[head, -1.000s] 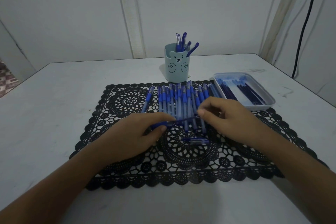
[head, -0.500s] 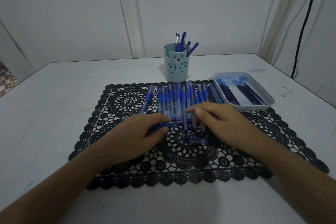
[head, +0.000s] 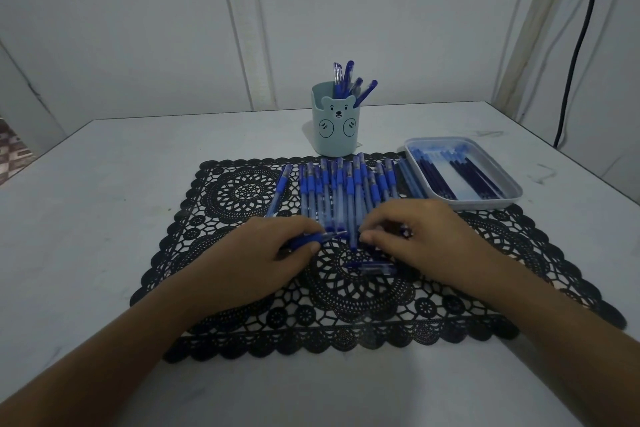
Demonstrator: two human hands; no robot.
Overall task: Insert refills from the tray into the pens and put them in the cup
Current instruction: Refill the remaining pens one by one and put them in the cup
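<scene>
My left hand [head: 263, 253] is shut on a blue pen [head: 313, 238] that lies sideways, its tip end pointing right. My right hand [head: 426, 236] is curled just right of that tip, fingers pinched. A dark blue piece [head: 406, 231] peeks between its fingers, and the rest is hidden. Both hands hover over the near ends of a row of several blue pens [head: 346, 191] on the black lace mat [head: 242, 191]. A loose pen cap [head: 370, 268] lies below the hands. The bear cup [head: 334, 126] holds several pens. The tray [head: 485, 206] holds dark refills [head: 436, 177].
The white table [head: 104, 218] meets the wall behind the cup, and its left edge drops to a patterned floor. A black cable [head: 581, 45] hangs down the wall at the right. The tray overlaps the mat's far right corner.
The pen once spanned both hands. My right hand slid left over it, then drew back a little, and a small gap now shows between the hands. My left hand stayed almost still.
</scene>
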